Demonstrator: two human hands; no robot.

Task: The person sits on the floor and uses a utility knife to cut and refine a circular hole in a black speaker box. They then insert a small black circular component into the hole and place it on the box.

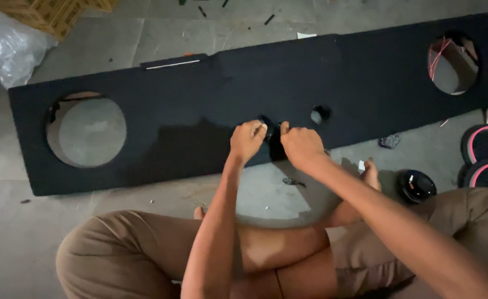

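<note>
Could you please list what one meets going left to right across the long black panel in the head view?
Large round hole → left hand → right hand → small hole → right round hole.

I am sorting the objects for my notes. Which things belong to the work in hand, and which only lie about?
In hand:
- long black felt-covered panel with round holes
- small black part pinched between left hand and right hand

Lying about:
- clear plastic bag
- yellow crate
- round black speaker
- two pink-rimmed speaker grilles

My single head view looks steeply down (fairly close) at the long black carpeted board (244,94), twelve o'clock.
</note>
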